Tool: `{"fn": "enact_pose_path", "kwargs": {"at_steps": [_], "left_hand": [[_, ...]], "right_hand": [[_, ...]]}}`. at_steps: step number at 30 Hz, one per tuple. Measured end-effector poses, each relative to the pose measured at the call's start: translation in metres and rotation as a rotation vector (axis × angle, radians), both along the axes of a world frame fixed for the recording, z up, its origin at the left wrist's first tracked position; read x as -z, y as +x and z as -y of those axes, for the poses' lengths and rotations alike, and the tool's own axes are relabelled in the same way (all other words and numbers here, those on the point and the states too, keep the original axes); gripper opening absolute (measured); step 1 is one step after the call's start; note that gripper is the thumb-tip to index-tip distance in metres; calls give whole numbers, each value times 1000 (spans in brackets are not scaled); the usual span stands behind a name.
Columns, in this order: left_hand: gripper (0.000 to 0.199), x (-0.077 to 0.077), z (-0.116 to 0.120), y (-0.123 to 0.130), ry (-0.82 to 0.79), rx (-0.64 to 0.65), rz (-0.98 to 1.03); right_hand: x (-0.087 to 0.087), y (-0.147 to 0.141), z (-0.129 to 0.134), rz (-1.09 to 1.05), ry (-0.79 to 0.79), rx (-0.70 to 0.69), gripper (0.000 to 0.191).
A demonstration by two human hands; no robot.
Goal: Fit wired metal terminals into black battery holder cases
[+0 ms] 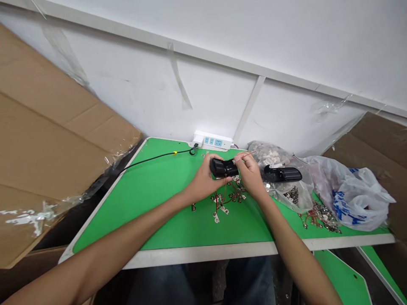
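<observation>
My left hand (pixel 205 178) is wrapped round a black plastic housing (pixel 224 167) with a hollow inside, held above the green table. At the right end of that housing, my right hand (pixel 249 171) pinches a small metal contact with a thin red wire (pixel 249 155) sticking out past the fingers. Another red wire hangs from the housing's lower side. Beneath the hands lie several small metal contact plates (pixel 219 207), some joined to red wires. A second black plastic part (pixel 282 174) rests on a clear bag to the right of my right hand.
A white power strip (pixel 213 140) with a plugged-in black cable (pixel 152 158) stands by the wall. On the right are a clear bag (pixel 270 154), a white plastic bag (pixel 359 199) and a pile of wired contacts (pixel 321 217). Cardboard (pixel 63 127) flanks the green table (pixel 152 220).
</observation>
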State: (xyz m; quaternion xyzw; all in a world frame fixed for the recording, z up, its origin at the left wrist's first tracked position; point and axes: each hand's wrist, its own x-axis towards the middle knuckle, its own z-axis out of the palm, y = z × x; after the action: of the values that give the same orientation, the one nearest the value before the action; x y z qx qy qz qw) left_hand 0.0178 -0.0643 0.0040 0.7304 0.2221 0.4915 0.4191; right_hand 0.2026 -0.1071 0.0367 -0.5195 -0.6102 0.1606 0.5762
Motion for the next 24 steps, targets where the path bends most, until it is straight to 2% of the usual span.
{"fn": "enact_pose_path", "kwargs": {"at_steps": [5,11,16,24], "left_hand": [[65,3,0,2,18,-14,81],[62,2,-1,5,106,-2,172],[62,3,0,4,156,0,159],[59,1,4,3,134,-38,107]], "right_hand": [[-4,-15,13,192,152,81,22],[-5,-35,22,225,226,138,20],[-3,-38,21,160,177,97,20],[-3,-40,20,67,70,50,25]]}}
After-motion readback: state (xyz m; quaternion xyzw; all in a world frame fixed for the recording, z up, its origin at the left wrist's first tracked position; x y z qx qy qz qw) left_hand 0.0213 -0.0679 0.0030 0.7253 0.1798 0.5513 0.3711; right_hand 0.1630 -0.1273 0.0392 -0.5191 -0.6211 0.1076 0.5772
